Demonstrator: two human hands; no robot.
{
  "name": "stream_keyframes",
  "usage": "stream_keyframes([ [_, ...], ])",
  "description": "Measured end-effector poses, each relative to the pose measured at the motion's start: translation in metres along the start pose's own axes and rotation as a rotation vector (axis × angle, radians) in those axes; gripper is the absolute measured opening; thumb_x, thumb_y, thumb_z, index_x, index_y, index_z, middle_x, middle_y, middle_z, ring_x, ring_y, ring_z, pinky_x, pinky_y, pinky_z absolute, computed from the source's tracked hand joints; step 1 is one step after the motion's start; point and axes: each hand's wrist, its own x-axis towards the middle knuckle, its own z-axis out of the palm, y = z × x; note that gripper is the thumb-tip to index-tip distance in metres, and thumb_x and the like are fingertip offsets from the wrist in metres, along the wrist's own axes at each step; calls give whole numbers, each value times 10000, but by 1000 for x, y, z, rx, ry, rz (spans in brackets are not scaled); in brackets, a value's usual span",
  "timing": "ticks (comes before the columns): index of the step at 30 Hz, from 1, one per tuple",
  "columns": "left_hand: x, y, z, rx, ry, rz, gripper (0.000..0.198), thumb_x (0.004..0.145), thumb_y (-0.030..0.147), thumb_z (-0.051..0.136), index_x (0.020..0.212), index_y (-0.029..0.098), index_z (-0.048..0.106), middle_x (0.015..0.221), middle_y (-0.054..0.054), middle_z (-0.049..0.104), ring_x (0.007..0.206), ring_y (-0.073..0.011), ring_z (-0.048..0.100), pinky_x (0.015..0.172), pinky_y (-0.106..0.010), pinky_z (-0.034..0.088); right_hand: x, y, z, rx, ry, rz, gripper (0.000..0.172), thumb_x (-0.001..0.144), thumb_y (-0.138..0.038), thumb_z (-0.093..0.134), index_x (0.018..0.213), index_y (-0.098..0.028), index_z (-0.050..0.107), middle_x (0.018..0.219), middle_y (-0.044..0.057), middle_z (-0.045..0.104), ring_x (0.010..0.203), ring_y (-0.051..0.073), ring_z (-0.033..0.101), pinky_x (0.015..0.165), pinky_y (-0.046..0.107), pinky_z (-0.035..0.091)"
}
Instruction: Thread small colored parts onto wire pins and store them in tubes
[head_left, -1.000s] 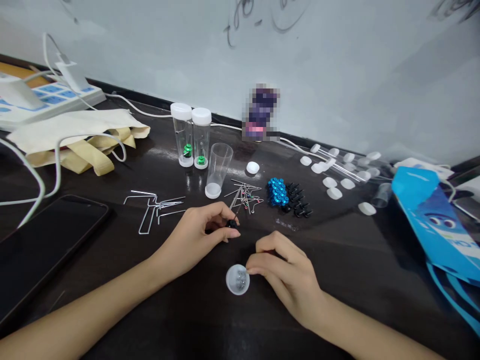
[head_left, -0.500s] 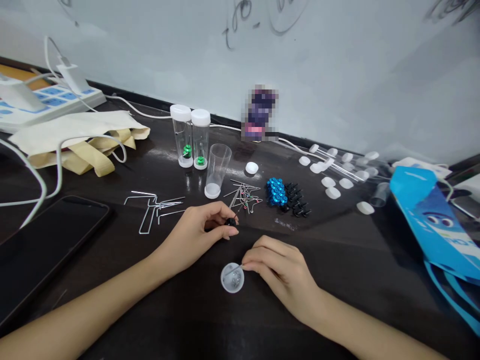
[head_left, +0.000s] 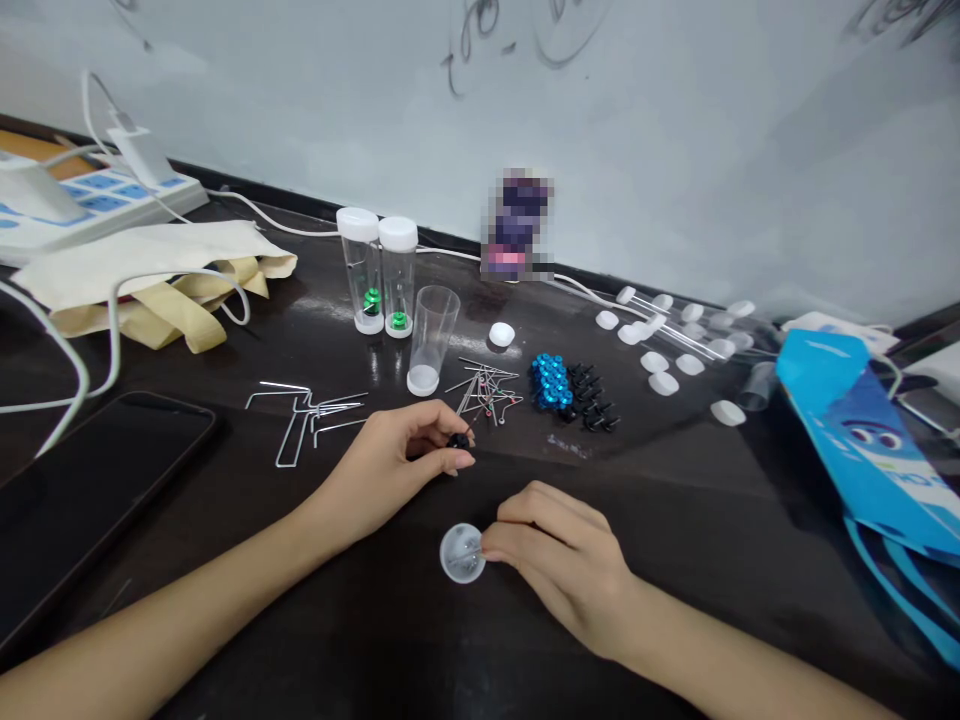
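My left hand [head_left: 390,468] rests on the dark table [head_left: 712,500] with thumb and fingers pinched on a small black part [head_left: 459,441]. My right hand [head_left: 559,555] lies closer to me, its fingertips curled and pinched at the rim of a small white cap [head_left: 461,553] that holds tiny metal bits. What the right fingers grip, if anything, is too small to make out. Just beyond the left hand lies a heap of thin metal pins [head_left: 487,390], with blue parts [head_left: 551,381] and black parts [head_left: 592,398] to its right.
Two capped vials [head_left: 379,270] with green parts and an open vial [head_left: 433,338] stand behind the pins. Bent wires [head_left: 307,415] lie at left, a black phone [head_left: 82,490] further left. White caps [head_left: 667,345] are scattered at right beside a blue bag [head_left: 870,440]. A cloth bag [head_left: 157,275] and power strip [head_left: 97,195] sit far left.
My right hand slid slightly left and down along the white cap, which shifted left with it. My left hand kept its pinch on the black part and barely moved.
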Motion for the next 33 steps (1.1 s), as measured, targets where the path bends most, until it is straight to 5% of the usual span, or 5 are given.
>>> stream_keyframes([
  [33,0,3,1,-49,9,-17,108,780,223,677,833,166,602,895,-42,669,654,-121,581,650,-264,496,-2,-5,0,-232,-26,-69,223,959,-93,427,949,-128,647,825,72,621,700,164,496,617,297,395],
])
